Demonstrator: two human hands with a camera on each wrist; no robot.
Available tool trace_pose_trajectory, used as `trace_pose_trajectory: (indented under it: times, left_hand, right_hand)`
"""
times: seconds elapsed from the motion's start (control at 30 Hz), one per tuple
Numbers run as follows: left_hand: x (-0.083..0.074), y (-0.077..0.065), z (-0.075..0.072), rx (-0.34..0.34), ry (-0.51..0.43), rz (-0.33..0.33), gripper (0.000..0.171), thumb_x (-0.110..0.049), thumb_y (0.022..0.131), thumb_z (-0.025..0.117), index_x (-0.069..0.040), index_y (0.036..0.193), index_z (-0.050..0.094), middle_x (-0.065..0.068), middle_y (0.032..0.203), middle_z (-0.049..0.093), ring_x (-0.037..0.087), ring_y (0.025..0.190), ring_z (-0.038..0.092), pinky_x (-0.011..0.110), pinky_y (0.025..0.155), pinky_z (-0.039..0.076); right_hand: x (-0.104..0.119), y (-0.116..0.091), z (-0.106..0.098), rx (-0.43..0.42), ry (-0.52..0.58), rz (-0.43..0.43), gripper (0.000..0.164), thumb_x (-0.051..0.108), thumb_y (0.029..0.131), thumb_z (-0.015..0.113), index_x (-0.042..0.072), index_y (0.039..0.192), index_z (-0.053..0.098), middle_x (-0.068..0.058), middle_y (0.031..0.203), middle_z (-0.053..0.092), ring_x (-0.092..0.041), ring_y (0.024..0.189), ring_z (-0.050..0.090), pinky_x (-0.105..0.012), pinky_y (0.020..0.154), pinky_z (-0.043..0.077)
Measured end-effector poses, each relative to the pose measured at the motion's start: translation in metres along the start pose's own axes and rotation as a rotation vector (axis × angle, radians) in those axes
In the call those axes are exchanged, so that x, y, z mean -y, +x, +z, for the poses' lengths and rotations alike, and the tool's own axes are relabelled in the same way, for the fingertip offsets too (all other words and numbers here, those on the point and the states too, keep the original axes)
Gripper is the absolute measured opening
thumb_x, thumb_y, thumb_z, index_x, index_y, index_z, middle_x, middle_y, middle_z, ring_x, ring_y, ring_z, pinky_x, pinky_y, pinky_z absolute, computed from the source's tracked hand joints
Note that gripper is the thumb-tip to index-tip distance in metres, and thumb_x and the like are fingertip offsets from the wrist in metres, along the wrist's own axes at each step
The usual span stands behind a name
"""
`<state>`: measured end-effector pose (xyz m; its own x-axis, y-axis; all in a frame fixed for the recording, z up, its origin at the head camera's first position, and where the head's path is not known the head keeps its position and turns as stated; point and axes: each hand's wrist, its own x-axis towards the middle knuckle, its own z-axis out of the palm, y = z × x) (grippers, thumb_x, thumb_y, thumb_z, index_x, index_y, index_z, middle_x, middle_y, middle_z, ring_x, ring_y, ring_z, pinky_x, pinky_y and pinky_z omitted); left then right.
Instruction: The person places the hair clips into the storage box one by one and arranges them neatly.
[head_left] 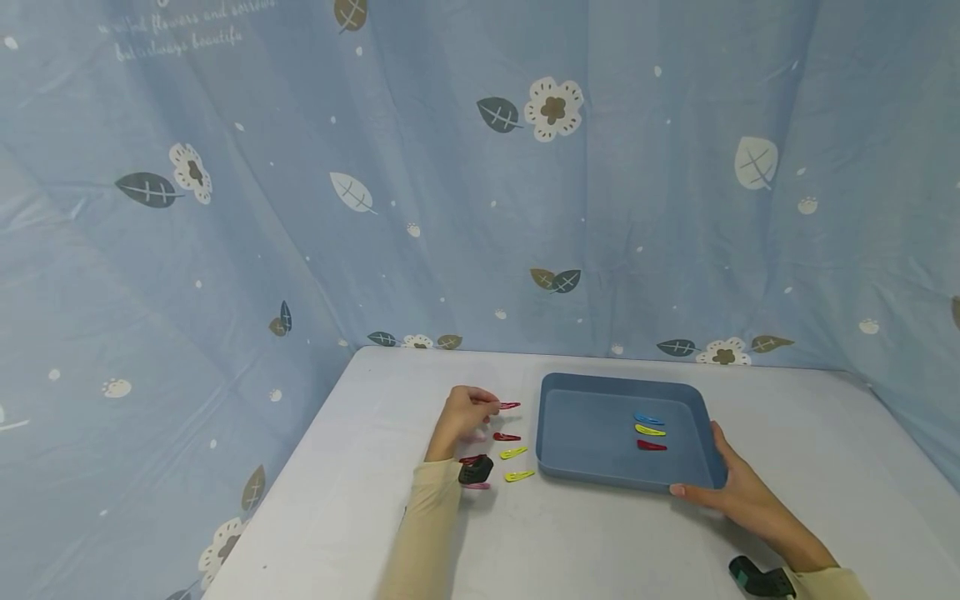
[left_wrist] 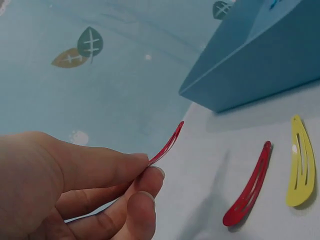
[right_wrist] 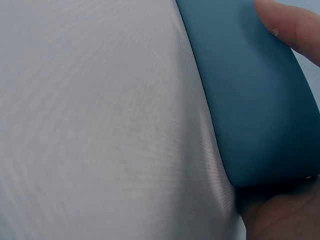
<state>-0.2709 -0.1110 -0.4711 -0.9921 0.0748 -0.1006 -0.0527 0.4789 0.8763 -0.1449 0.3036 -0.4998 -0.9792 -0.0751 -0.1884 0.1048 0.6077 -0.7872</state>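
My left hand [head_left: 461,417] pinches a red snap hair clip [left_wrist: 170,142] between thumb and fingertips, raised above the table left of the blue tray [head_left: 585,433]. At the tray's near right corner, my right hand [head_left: 742,496] grips the wall, its thumb on the near side. Inside the tray lie a blue hair clip [head_left: 648,419], a yellow one [head_left: 649,431] and a red one [head_left: 651,446], in a column. Beneath and beside the left hand are another red hair clip [head_left: 507,437] and two yellow hair clips [head_left: 513,452]. Pink and red clips are partly hidden by the left wrist.
The white table [head_left: 570,542] carries the tray and the loose clips. A blue curtain [head_left: 450,208] with leaves and flowers hangs behind the table and along its left side. Each wrist wears a dark device.
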Motion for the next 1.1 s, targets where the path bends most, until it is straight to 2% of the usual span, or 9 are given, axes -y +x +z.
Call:
trace_pose_trajectory:
  times: [0.13,0.3,0.6,0.73,0.83,0.97,1.1]
  left_hand:
    - [-0.004,-0.003,-0.002,-0.001,-0.014,0.002,0.014,-0.014,0.095,0.072,-0.003,0.102,0.078,0.011,0.097,0.078,0.014,0.073,0.065,0.028,0.069,0.052]
    - [-0.008,-0.004,-0.004,0.007,-0.055,0.05,0.016,-0.013,0.096,0.071,0.0,0.102,0.077,0.014,0.097,0.079,0.018,0.073,0.068,0.033,0.073,0.054]
    - [-0.02,-0.01,-0.005,0.032,-0.1,0.058,0.018,-0.018,0.098,0.069,-0.004,0.106,0.078,0.011,0.098,0.08,0.012,0.072,0.065,0.025,0.057,0.042]
    - [-0.023,-0.011,-0.004,0.05,-0.118,0.066,0.019,-0.018,0.097,0.069,-0.004,0.106,0.078,0.012,0.098,0.08,0.02,0.077,0.069,0.028,0.059,0.044]
    - [-0.027,-0.012,-0.002,0.064,-0.134,0.062,0.019,-0.019,0.097,0.07,-0.005,0.105,0.079,0.01,0.097,0.08,0.031,0.085,0.071,0.03,0.061,0.045]
    - [-0.031,-0.016,0.0,0.093,-0.168,0.057,0.017,-0.018,0.097,0.069,-0.006,0.106,0.079,0.007,0.096,0.08,0.044,0.096,0.069,0.029,0.061,0.043]
    - [-0.033,-0.018,0.003,0.12,-0.201,0.076,0.017,-0.017,0.098,0.069,-0.006,0.106,0.079,0.005,0.094,0.08,0.044,0.094,0.069,0.027,0.06,0.042]
  right_hand:
    - [0.0,0.0,0.0,-0.004,-0.002,-0.004,0.133,0.041,0.087,0.079,0.006,0.159,-0.027,-0.037,0.166,-0.014,-0.067,0.15,0.0,-0.085,0.108,0.017]
    - [-0.001,0.0,0.0,-0.003,0.006,-0.013,0.133,0.04,0.088,0.08,0.006,0.159,-0.027,-0.037,0.166,-0.014,-0.067,0.15,-0.001,-0.085,0.108,0.017]
    - [-0.002,0.0,0.0,-0.005,0.015,-0.021,0.132,0.039,0.087,0.08,0.007,0.16,-0.026,-0.037,0.166,-0.013,-0.067,0.15,0.0,-0.085,0.108,0.017]
    - [-0.003,0.0,-0.001,-0.004,0.008,-0.022,0.131,0.04,0.088,0.079,0.007,0.16,-0.026,-0.036,0.166,-0.014,-0.067,0.15,0.0,-0.084,0.108,0.017]
    - [-0.003,0.0,-0.002,-0.005,0.002,-0.025,0.131,0.04,0.088,0.079,0.007,0.16,-0.026,-0.036,0.166,-0.014,-0.067,0.149,0.0,-0.085,0.107,0.018]
    - [-0.002,0.001,-0.001,-0.011,0.003,-0.026,0.133,0.04,0.087,0.08,0.006,0.16,-0.026,-0.037,0.167,-0.013,-0.067,0.15,0.0,-0.084,0.108,0.017]
    - [-0.002,0.002,0.0,-0.012,0.021,-0.015,0.134,0.04,0.086,0.081,0.004,0.159,-0.025,-0.036,0.166,-0.014,-0.066,0.151,-0.002,-0.083,0.11,0.015]
